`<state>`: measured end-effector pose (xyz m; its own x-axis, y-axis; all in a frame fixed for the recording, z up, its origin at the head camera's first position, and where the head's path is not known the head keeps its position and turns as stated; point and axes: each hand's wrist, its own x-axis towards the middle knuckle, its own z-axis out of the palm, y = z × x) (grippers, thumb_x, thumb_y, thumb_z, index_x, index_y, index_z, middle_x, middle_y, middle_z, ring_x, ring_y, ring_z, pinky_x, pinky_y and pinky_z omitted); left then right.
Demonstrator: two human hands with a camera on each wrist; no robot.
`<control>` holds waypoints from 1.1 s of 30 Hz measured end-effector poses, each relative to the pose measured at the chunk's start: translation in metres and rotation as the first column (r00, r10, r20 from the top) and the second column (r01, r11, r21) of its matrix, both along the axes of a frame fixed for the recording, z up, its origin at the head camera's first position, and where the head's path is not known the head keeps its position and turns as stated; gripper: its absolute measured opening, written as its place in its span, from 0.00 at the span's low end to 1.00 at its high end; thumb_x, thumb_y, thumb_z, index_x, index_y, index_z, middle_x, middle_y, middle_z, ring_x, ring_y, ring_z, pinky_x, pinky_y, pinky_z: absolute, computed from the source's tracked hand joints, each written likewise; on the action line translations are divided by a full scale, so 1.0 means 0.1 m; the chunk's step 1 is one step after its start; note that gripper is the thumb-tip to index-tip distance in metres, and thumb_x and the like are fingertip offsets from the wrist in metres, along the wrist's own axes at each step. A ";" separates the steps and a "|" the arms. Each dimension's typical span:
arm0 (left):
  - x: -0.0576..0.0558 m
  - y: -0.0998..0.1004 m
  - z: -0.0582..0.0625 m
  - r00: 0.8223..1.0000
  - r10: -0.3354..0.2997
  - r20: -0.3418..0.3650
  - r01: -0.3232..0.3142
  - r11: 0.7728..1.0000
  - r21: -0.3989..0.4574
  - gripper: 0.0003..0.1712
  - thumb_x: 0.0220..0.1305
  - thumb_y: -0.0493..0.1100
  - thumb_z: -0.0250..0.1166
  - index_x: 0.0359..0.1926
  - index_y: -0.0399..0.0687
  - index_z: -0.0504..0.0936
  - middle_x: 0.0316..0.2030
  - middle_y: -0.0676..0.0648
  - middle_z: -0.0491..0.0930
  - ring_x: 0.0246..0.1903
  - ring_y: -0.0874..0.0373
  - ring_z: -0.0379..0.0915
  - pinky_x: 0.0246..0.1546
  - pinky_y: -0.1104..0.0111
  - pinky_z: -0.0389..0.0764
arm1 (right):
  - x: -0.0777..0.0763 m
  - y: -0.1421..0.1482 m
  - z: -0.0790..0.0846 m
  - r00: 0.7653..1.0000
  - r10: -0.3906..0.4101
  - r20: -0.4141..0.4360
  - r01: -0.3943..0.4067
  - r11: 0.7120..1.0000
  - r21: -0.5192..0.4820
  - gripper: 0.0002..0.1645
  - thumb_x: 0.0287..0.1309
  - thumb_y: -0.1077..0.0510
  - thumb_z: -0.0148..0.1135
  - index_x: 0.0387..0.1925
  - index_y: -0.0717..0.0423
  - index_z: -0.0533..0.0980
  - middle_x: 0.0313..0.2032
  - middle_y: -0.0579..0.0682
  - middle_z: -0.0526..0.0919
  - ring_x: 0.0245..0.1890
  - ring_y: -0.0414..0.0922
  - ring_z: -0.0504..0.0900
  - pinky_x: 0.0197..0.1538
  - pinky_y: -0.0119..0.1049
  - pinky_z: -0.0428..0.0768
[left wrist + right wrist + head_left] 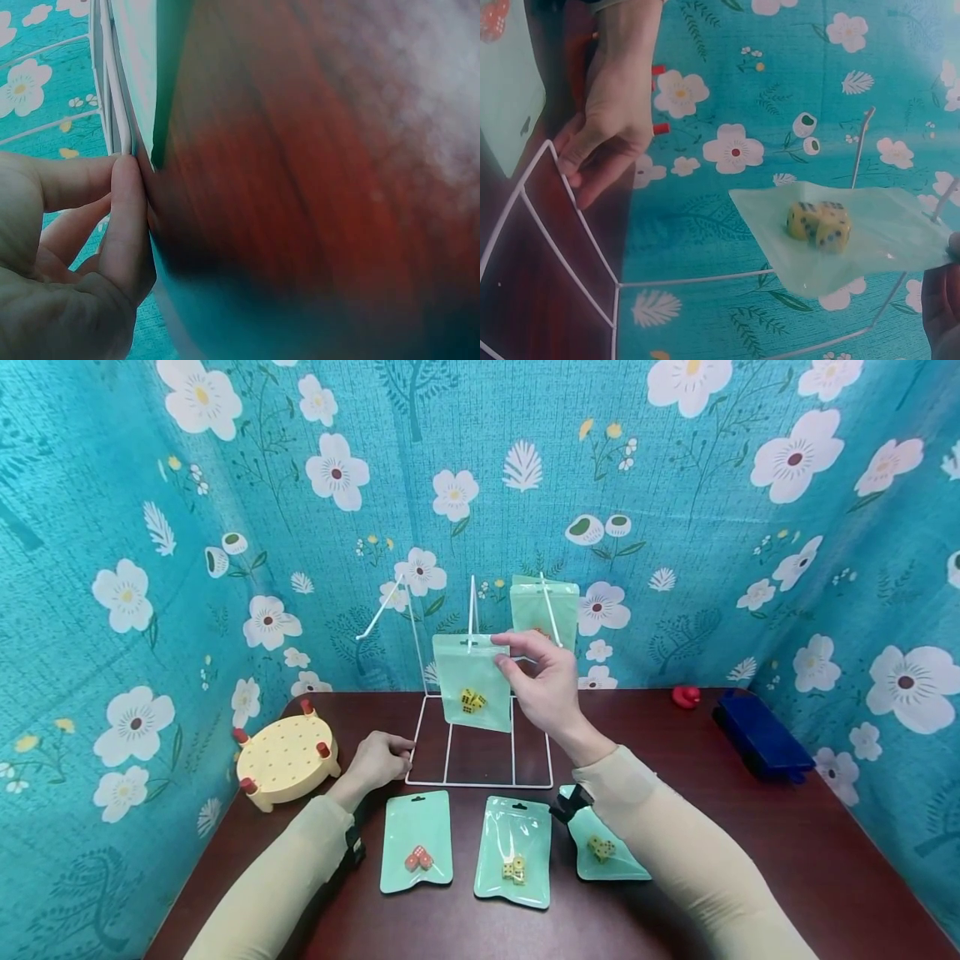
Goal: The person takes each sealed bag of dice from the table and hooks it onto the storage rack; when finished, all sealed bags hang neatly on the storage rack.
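A white wire display rack point(480, 786) with three upper prongs stands on the table. My left hand point(377, 760) pinches the left side of its base wire between thumb and fingers, seen close up in the left wrist view. My right hand point(551, 685) pinches the upper right corner of a green zip bag point(457, 668) with yellow dice point(472, 700). This bag's slotted top is at the middle prong point(472, 602), and its lower part tilts outward in the right wrist view. On the right prong hangs another green bag point(525, 602), partly hidden behind my right hand.
In front of the rack lie a bag with red dice point(417, 818), a bag with pale yellow dice point(517, 827) and a third bag point(611, 867), partly under my right forearm. A cream pegged disc point(285, 756) stands left; a red duck point(686, 697) and blue box point(761, 735) are right.
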<state>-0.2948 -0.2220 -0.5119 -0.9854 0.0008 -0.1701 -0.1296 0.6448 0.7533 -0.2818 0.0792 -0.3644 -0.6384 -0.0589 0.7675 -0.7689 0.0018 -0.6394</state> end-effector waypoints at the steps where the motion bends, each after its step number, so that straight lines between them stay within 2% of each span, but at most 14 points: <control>1: 0.00 0.00 0.00 1.000 0.004 0.002 -0.004 1.000 0.000 0.21 0.63 0.32 0.71 0.57 0.45 0.89 0.36 0.45 0.84 0.33 0.52 0.81 0.33 0.66 0.85 | -0.01 -0.01 -0.01 1.000 -0.012 0.000 0.012 1.000 -0.002 0.17 0.64 0.74 0.68 0.52 0.63 0.87 0.46 0.58 0.88 0.41 0.50 0.82 0.38 0.31 0.85; 7: -0.01 0.00 -0.01 1.000 0.000 -0.008 0.000 1.000 0.001 0.21 0.63 0.32 0.71 0.57 0.45 0.90 0.36 0.45 0.84 0.32 0.53 0.82 0.33 0.66 0.87 | -0.03 -0.09 0.00 0.997 -0.078 0.004 0.079 0.997 -0.011 0.20 0.63 0.80 0.63 0.54 0.69 0.84 0.49 0.64 0.87 0.41 0.60 0.84 0.39 0.27 0.82; 11: -0.01 -0.01 -0.02 1.000 -0.003 -0.008 0.002 1.000 -0.006 0.21 0.63 0.32 0.71 0.57 0.45 0.90 0.35 0.45 0.84 0.32 0.53 0.81 0.32 0.66 0.85 | 0.05 -0.14 0.10 0.995 -0.099 0.010 0.099 0.995 -0.016 0.20 0.62 0.82 0.60 0.54 0.74 0.83 0.50 0.70 0.85 0.42 0.66 0.84 0.41 0.27 0.82; 15: -0.01 -0.01 -0.02 1.000 0.005 -0.004 -0.005 1.000 -0.007 0.21 0.63 0.33 0.71 0.57 0.46 0.90 0.35 0.45 0.84 0.33 0.52 0.81 0.32 0.66 0.84 | 0.12 -0.17 0.20 0.992 -0.127 0.018 0.127 0.992 -0.003 0.19 0.61 0.82 0.59 0.53 0.75 0.82 0.50 0.70 0.84 0.44 0.65 0.81 0.45 0.35 0.85; 18: -0.02 -0.02 -0.02 1.000 0.008 -0.001 -0.008 1.000 -0.005 0.22 0.62 0.33 0.71 0.58 0.46 0.90 0.35 0.45 0.84 0.34 0.52 0.80 0.31 0.66 0.84 | 0.11 -0.20 0.23 0.990 -0.137 0.023 0.137 0.991 0.002 0.20 0.62 0.82 0.59 0.54 0.77 0.81 0.50 0.72 0.84 0.45 0.66 0.79 0.47 0.44 0.85; 21: -0.02 -0.02 -0.02 1.000 0.007 -0.002 -0.007 1.000 -0.005 0.22 0.62 0.33 0.71 0.58 0.45 0.89 0.35 0.45 0.84 0.34 0.52 0.80 0.31 0.67 0.83 | 0.07 -0.21 0.23 0.990 -0.137 0.045 0.138 0.990 -0.004 0.20 0.62 0.83 0.58 0.55 0.77 0.81 0.52 0.72 0.83 0.46 0.66 0.79 0.47 0.46 0.84; 29: -0.02 -0.01 -0.02 1.000 0.005 -0.010 -0.005 1.000 -0.015 0.22 0.63 0.33 0.70 0.58 0.45 0.89 0.35 0.46 0.84 0.33 0.54 0.81 0.32 0.67 0.84 | -0.05 -0.25 0.22 0.978 -0.188 0.090 0.190 0.982 -0.010 0.23 0.62 0.83 0.55 0.57 0.73 0.81 0.54 0.69 0.84 0.50 0.67 0.80 0.48 0.36 0.81; 33: -0.01 -0.01 -0.02 1.000 0.010 -0.002 -0.010 1.000 -0.010 0.22 0.63 0.32 0.70 0.58 0.45 0.89 0.35 0.46 0.84 0.33 0.53 0.81 0.33 0.66 0.85 | -0.13 -0.27 0.21 0.978 -0.180 0.102 0.184 0.982 -0.037 0.24 0.61 0.83 0.53 0.57 0.75 0.81 0.54 0.70 0.83 0.50 0.68 0.79 0.47 0.33 0.80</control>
<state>-0.2958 -0.2232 -0.5141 -0.9858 -0.0103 -0.1678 -0.1340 0.6512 0.7470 -0.2950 0.0522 -0.3438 -0.7070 0.0991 0.7003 -0.6924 0.1048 -0.7139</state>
